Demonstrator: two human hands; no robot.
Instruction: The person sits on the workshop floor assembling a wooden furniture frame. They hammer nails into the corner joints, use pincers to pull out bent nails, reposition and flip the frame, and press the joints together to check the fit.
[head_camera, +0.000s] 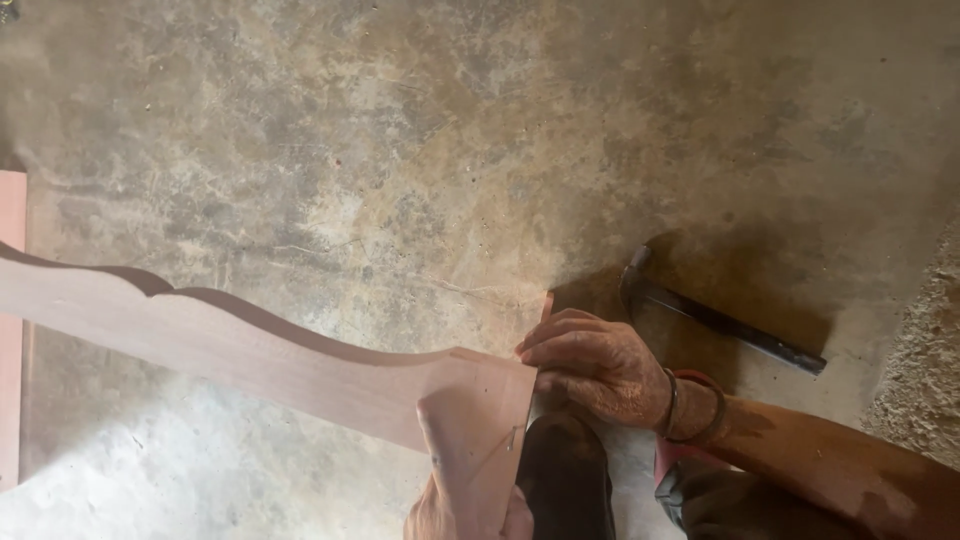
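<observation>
Concrete floor (420, 150) under me carries one scalloped wooden board (250, 360) and one hammer (720, 320). My right hand (600, 370) curls closed over the board's end; my left hand (440, 500) grips its face from below, thumb up.

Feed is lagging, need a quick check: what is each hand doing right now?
Left hand: thumb pressed flat on the face of the scalloped wooden board, mostly out of frame.
Right hand: fingers curled over the board's end edge; hammer lies untouched on the floor.
</observation>
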